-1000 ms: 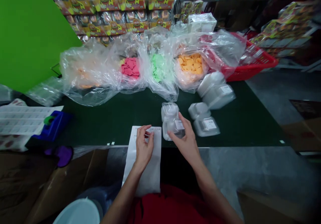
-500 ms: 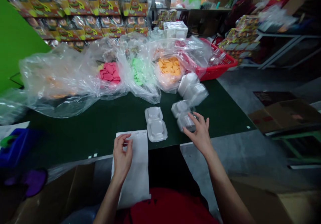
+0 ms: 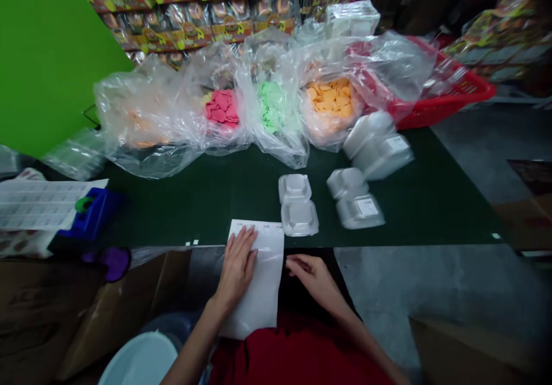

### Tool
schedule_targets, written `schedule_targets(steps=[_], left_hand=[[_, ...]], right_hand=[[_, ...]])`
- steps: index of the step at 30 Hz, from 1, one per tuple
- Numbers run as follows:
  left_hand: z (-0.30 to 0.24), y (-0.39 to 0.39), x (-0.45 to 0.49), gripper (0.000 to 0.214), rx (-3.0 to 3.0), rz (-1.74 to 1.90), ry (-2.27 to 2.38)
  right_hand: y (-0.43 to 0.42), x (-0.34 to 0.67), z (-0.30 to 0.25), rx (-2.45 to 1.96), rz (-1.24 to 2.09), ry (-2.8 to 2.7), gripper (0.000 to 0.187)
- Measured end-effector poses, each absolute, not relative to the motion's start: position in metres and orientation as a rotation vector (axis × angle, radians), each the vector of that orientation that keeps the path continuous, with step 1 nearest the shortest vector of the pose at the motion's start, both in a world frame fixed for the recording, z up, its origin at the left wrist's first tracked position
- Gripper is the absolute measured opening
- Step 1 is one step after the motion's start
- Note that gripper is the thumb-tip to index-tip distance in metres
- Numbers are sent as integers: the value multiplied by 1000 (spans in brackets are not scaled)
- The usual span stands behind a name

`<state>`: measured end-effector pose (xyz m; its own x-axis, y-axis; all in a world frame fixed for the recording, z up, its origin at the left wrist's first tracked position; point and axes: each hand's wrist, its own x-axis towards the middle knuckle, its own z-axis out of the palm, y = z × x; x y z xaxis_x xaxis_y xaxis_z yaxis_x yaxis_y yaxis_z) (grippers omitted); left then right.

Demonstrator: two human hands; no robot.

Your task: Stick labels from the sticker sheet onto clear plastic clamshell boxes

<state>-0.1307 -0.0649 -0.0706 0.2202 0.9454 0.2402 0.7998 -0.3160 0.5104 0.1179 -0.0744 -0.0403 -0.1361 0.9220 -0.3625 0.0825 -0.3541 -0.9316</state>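
My left hand (image 3: 238, 264) lies flat, its fingers stretched over the top of a white label sheet (image 3: 263, 299), which hangs over the table's front edge. A row of small printed labels runs along the sheet's top. Just right of the sheet, below the table edge, is my right hand (image 3: 313, 278), fingers curled together; whether they hold anything is too small to tell. Beyond the sheet sits a pair of clear plastic clamshell boxes (image 3: 298, 215). To their right is another clamshell pair (image 3: 360, 208), with a white label on its nearer half.
A stack of clamshells (image 3: 382, 149) stands behind. Plastic bags hold pink pieces (image 3: 222, 108), green pieces (image 3: 271, 106) and orange pieces (image 3: 332, 99). A red basket (image 3: 431, 112) is at the right rear, a blue tape dispenser (image 3: 92, 218) at left. Packaged goods (image 3: 185, 29) line the back.
My right hand has left the right clamshells and come back beside the sheet. A white label now shows on those clamshells. My left hand has flattened onto the sheet. The view has shifted left.
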Motion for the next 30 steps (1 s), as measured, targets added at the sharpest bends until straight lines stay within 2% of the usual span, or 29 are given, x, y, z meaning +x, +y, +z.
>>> schedule_targets(steps=[2,5,10,15,20,27,30], left_hand=[[-68,-76,-133,47,2233,731,1616],[-60,-83,-130,41,2202,754,1621],[-26,-66,-107,29,2078,977,1551],[0,-49,-96,21,2042,1078,1395],[4,-47,-95,23,2013,1076,1334],[-9,-52,-74,27,1357,1170,1489],[-17,-57,-60,30,1068,1307,1463]], right_hand=[[-73,93,-60,-1398,1699,-959,43],[-64,76,-68,-1356,1684,-880,43],[-56,75,-36,-1223,1585,-1197,29],[-55,78,-15,-1225,1463,-1390,24],[-49,82,-16,-1233,1467,-1410,18],[-73,111,-33,-1199,1669,-1215,21],[-86,138,-53,-1258,1676,-1054,28]])
